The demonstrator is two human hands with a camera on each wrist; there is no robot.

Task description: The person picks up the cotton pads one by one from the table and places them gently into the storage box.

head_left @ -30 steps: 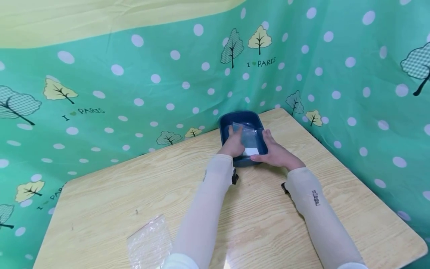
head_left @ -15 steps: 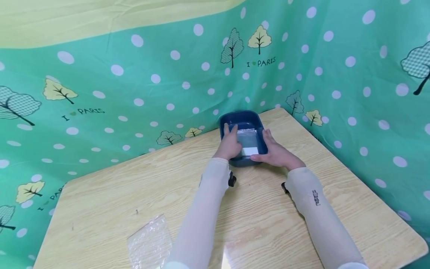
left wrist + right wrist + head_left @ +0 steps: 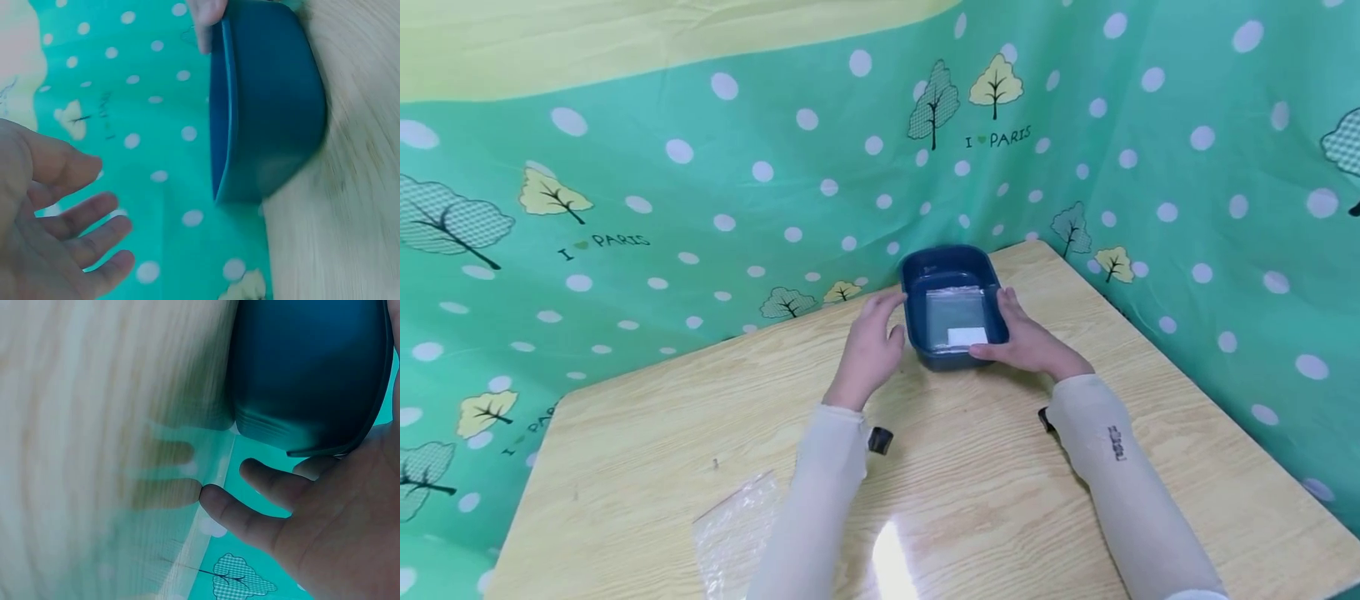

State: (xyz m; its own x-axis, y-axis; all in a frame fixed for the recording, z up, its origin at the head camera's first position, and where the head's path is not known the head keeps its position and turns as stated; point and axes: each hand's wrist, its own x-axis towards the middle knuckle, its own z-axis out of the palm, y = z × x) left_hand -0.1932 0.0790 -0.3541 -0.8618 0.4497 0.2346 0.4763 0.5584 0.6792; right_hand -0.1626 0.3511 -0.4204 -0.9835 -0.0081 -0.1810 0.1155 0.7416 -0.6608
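A dark blue plastic tub [image 3: 955, 362] with rounded corners stands near the table's far edge. Inside lies a clear zip bag [image 3: 951, 310] with a white label [image 3: 967, 337]. My right hand [image 3: 1033, 346] grips the tub's near right corner, thumb over the near rim and fingers along the right side. In the right wrist view several of its fingers [image 3: 240, 519] stand spread below the tub's rim. My left hand [image 3: 868, 346] is just left of the tub and holds nothing. Its fingers are loosely bent, and the left wrist view shows it apart from the tub wall [image 3: 275, 100].
Another clear plastic bag [image 3: 737, 533] lies flat on the wood-grain table [image 3: 985, 500] at the near left, partly behind the left sleeve. A tiny dark bit [image 3: 715, 463] lies beyond it. A green dotted curtain [image 3: 820, 192] hangs close behind the tub and along the right side.
My left hand has come out of the tub and moved left, leaving the zip bag lying flat inside. The right hand stays at the tub's corner. The head view has shifted slightly.
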